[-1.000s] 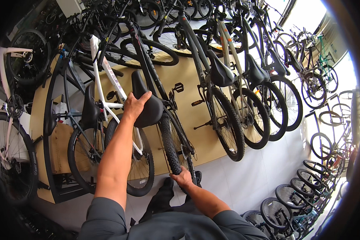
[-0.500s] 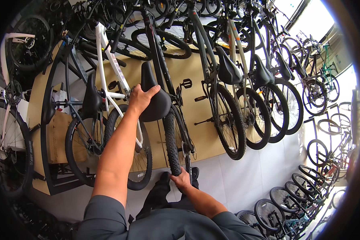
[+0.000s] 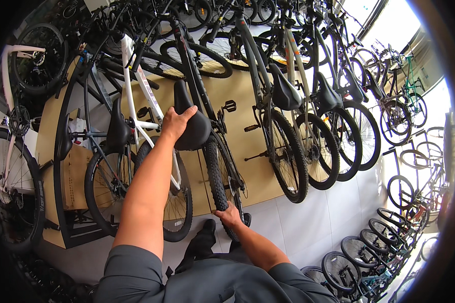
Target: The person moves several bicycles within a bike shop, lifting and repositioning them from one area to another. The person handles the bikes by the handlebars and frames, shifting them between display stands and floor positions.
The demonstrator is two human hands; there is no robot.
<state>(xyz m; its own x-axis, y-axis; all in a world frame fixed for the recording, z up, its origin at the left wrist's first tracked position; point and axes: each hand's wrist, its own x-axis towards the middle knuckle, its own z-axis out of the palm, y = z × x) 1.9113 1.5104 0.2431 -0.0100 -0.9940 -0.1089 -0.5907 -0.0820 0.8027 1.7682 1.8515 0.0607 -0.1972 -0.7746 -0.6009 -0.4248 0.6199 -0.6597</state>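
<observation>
A dark mountain bike stands in front of me, its black saddle point(image 3: 194, 130) and knobby rear tire point(image 3: 218, 171) toward me. My left hand point(image 3: 175, 122) grips the left edge of the saddle, thumb on top, other fingers hidden beneath it. Lower down, my right hand point(image 3: 228, 215) is wrapped over the rear tire near its back end. The bike's frame point(image 3: 188, 63) runs away from me, with a pedal point(image 3: 229, 106) on its right side.
To the left stands a white bike point(image 3: 145, 91) beside another black saddle point(image 3: 118, 126). A row of bikes with a near rear wheel point(image 3: 288, 156) is on the right. Under them lies a tan platform point(image 3: 207, 194) edging grey floor tiles point(image 3: 308, 217). A cardboard box point(image 3: 76, 177) sits left.
The bike's front end and frame have shifted slightly left. My right hand has moved a little up along the rear tire, while my left hand keeps its hold on the saddle.
</observation>
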